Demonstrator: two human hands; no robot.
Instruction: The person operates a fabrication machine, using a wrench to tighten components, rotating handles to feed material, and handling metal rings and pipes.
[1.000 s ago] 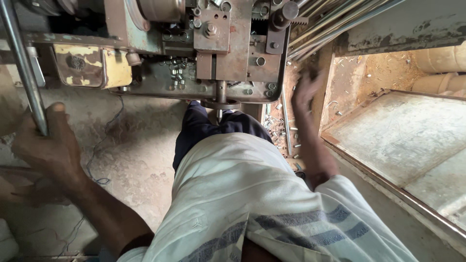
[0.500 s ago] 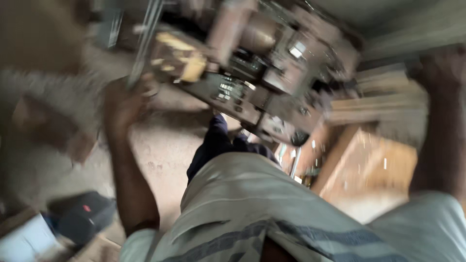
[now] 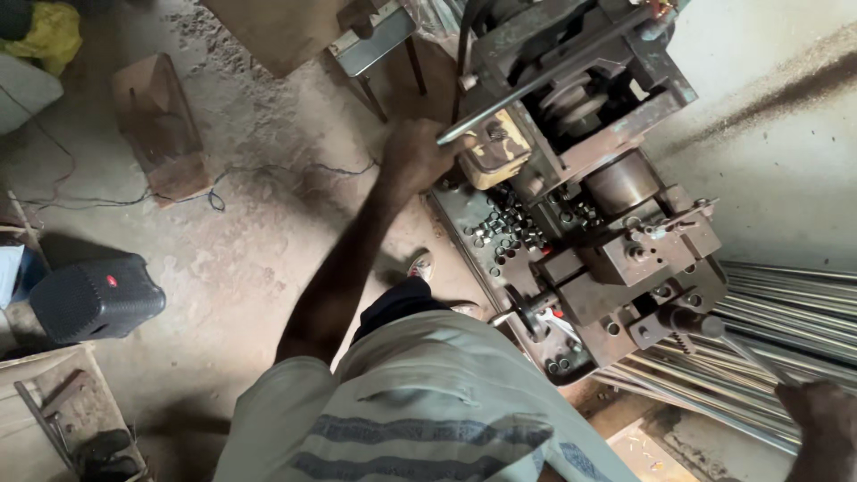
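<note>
I stand at an old, greasy metal machine (image 3: 589,223). My left hand (image 3: 412,159) is closed around the near end of a long steel lever bar (image 3: 544,82) that runs up and right across the machine's top. At the bottom right corner my right hand (image 3: 826,418) is closed at the end of a thin handle lever (image 3: 745,353) that sticks out from the machine's lower right. Several small metal rings (image 3: 504,230) lie loose on the machine's flat bed, just below my left hand. My striped shirt fills the bottom middle.
A bundle of long steel rods (image 3: 790,299) lies right of the machine. On the dusty floor to the left are a black box-shaped speaker (image 3: 94,299), a wooden block (image 3: 161,125), a thin cable (image 3: 268,174) and a wooden crate (image 3: 49,415). A small stool (image 3: 375,40) stands behind.
The view has swung round and steadied after a blur. My left hand stays on the steel bar. My right hand has left the machine's frame and now sits at the handle lever.
</note>
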